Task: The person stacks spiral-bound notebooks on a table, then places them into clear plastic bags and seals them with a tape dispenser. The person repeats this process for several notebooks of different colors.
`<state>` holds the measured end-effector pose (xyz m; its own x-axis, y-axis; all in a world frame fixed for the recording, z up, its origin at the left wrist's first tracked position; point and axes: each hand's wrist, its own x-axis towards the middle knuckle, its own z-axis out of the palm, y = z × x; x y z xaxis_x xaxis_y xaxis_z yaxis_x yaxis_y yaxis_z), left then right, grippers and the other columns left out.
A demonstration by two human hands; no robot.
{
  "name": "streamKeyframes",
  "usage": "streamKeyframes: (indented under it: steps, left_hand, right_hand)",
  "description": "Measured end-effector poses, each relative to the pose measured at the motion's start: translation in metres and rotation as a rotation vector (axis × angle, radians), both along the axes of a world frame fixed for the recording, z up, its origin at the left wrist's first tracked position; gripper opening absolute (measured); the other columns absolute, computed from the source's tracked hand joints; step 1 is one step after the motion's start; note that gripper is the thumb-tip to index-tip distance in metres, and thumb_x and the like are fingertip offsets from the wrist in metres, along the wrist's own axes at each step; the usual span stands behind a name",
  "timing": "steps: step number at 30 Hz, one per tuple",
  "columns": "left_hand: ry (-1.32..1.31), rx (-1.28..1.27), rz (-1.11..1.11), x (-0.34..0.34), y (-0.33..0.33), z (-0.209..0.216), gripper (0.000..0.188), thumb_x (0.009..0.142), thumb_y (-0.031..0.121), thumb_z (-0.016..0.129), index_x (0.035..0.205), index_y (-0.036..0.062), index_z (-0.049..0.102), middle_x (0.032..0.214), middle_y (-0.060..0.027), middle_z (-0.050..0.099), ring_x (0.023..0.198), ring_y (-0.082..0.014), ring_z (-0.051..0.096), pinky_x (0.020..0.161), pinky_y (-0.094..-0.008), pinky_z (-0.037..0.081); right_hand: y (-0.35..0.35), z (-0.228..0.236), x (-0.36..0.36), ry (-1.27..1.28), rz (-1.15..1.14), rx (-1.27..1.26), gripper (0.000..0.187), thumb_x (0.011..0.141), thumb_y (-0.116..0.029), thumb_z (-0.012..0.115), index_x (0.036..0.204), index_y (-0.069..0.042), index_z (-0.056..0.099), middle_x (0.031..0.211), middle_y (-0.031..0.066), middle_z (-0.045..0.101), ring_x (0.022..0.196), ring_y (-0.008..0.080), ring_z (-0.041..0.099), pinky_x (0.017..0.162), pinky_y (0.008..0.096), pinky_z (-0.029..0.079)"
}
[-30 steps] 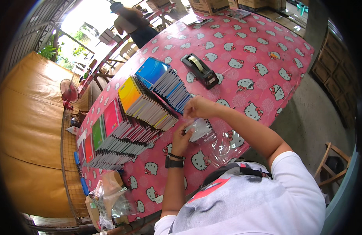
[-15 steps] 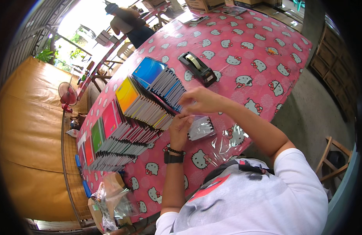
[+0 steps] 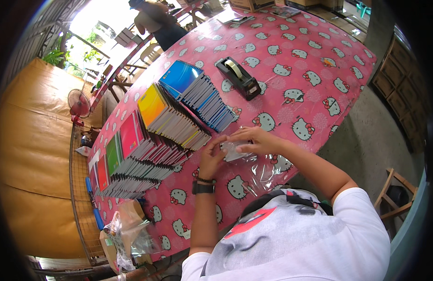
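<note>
Close in front of me, a small spiral notebook (image 3: 232,153) lies in clear plastic wrap (image 3: 262,174), largely covered by my hands. My left hand (image 3: 213,158) is at its left side, fingers curled against the edge. Across the top comes my right hand (image 3: 255,140), its fingers bent down onto the plastic; the exact grip of the fingertips is partly hidden. Beyond my left hand stand stacks of spiral notebooks with blue (image 3: 181,78), yellow (image 3: 153,104), pink (image 3: 131,134), green (image 3: 114,154) and red (image 3: 103,172) covers.
A black tape dispenser (image 3: 237,78) stands past the blue stack on the pink patterned tablecloth (image 3: 315,100). Crumpled clear plastic bags (image 3: 127,234) hang near the lower left edge. A red fan (image 3: 79,105) and another person (image 3: 160,23) are farther off; a wooden stool (image 3: 397,199) is right.
My right hand has come down and toward me, from above the notebook onto its plastic. My left hand has stayed beside it, and the notebook is now more covered.
</note>
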<state>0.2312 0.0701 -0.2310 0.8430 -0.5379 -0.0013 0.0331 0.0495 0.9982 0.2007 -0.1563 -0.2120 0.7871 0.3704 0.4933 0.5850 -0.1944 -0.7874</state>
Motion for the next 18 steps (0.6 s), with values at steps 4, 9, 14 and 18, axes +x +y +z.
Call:
streamKeyframes:
  steps: [4, 9, 14, 18]
  left_hand:
    - [-0.503, 0.212, 0.044, -0.028, -0.015, 0.044, 0.052, 0.075, 0.021, 0.069, 0.122, 0.0048, 0.054, 0.13, -0.0113, 0.049, 0.131, -0.0268, 0.031, 0.106, -0.0406, 0.025]
    - [-0.908, 0.5, 0.19, -0.038, -0.017, 0.019, 0.034, 0.075, 0.018, 0.07, 0.105, 0.0055, 0.064, 0.119, -0.0111, 0.058, 0.128, -0.0312, 0.035, 0.104, -0.0415, 0.03]
    - [-0.844, 0.402, 0.374, -0.044, -0.023, 0.002, 0.02, 0.078, 0.013, 0.068, 0.096, 0.0046, 0.068, 0.102, -0.01, 0.065, 0.117, -0.0299, 0.047, 0.098, -0.0412, 0.035]
    - [-0.655, 0.284, 0.542, -0.049, -0.033, -0.003, 0.024, 0.079, 0.013, 0.067, 0.102, 0.0053, 0.066, 0.095, -0.0066, 0.067, 0.102, -0.0221, 0.052, 0.095, -0.0385, 0.035]
  right_hand:
    - [-0.002, 0.009, -0.026, -0.152, -0.171, -0.209, 0.043, 0.079, -0.029, 0.065, 0.115, -0.006, 0.059, 0.118, 0.0105, 0.059, 0.116, 0.0262, 0.049, 0.097, 0.042, 0.033]
    - [0.015, -0.016, -0.035, -0.252, -0.3, -0.26, 0.028, 0.079, -0.024, 0.064, 0.102, -0.008, 0.064, 0.119, 0.0064, 0.058, 0.12, 0.0235, 0.046, 0.096, 0.0413, 0.032]
    - [0.021, -0.006, -0.035, -0.243, -0.398, -0.183, 0.016, 0.075, -0.019, 0.066, 0.087, -0.009, 0.066, 0.107, 0.0048, 0.061, 0.107, 0.0272, 0.05, 0.091, 0.0403, 0.034]
    - [0.016, 0.002, -0.022, -0.218, -0.356, -0.179, 0.017, 0.072, -0.016, 0.069, 0.086, -0.009, 0.066, 0.091, 0.0046, 0.059, 0.094, 0.0257, 0.049, 0.088, 0.0414, 0.034]
